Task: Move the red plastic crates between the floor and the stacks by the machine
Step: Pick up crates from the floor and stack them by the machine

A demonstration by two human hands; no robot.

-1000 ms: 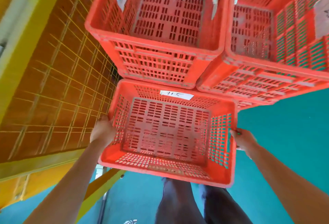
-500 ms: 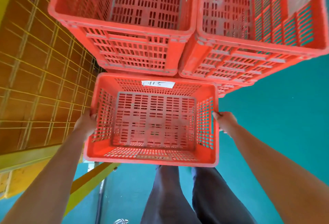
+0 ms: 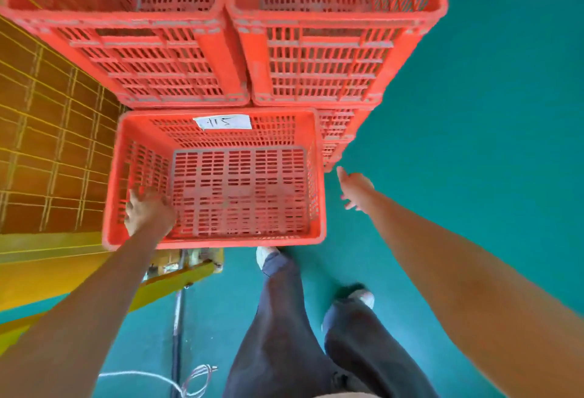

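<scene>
Against the stacks (image 3: 319,62), the labelled crate (image 3: 278,132): left hand (image 3: 148,211) loose-fingered over its left wall, right hand (image 3: 354,189) splayed wide, just clear.

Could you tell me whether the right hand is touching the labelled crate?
Apart: the head view shows green floor between the right hand and the labelled crate.

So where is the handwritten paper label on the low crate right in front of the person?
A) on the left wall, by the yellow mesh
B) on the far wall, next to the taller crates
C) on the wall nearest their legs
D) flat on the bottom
B: the white label sits on the inside of the low crate's far wall, the side that meets the taller crates.
</scene>
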